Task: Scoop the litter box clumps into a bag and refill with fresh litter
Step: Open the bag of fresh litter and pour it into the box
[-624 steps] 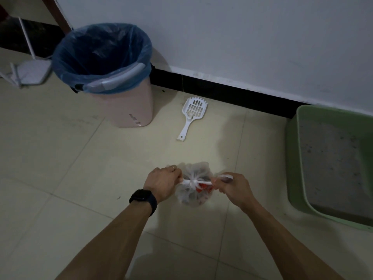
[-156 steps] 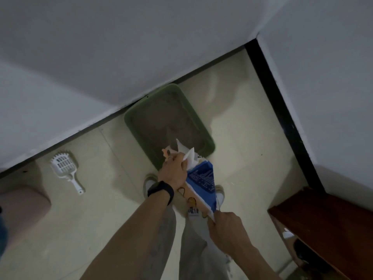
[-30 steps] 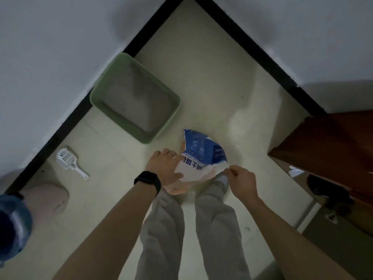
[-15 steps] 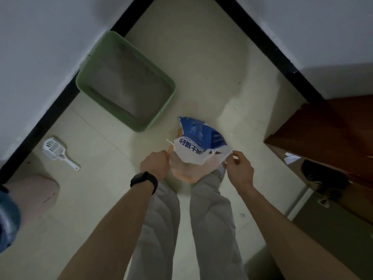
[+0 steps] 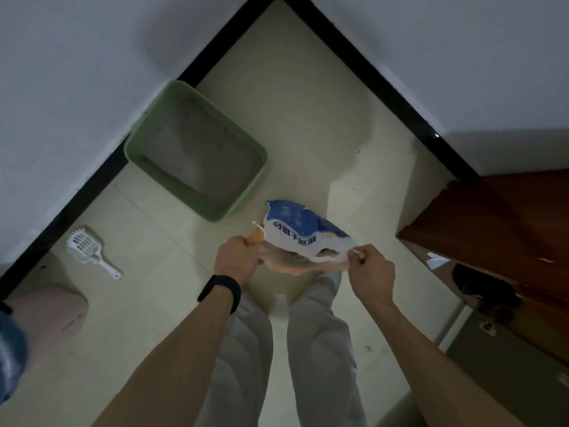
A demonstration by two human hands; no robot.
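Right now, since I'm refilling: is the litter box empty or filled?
Not empty: grey litter covers the bottom of the green litter box; depth unclear.

a home, in a corner of a room where a cat is kept. the floor [image 5: 308,118] is pale tile, the walls [image 5: 77,72] are plain white, and a black skirting [image 5: 92,177] runs along their foot. a green litter box [image 5: 174,187] with grey litter sits against one wall, with a white scoop [image 5: 87,246] lying on the tiles near it. a pink bin [image 5: 46,309] with a blue liner [image 5: 9,362] stands by the same wall. a blue and white litter bag [image 5: 298,226] is held up over the floor. dark brown wooden furniture [image 5: 508,223] fills the right side, household rather than shop or office fittings.
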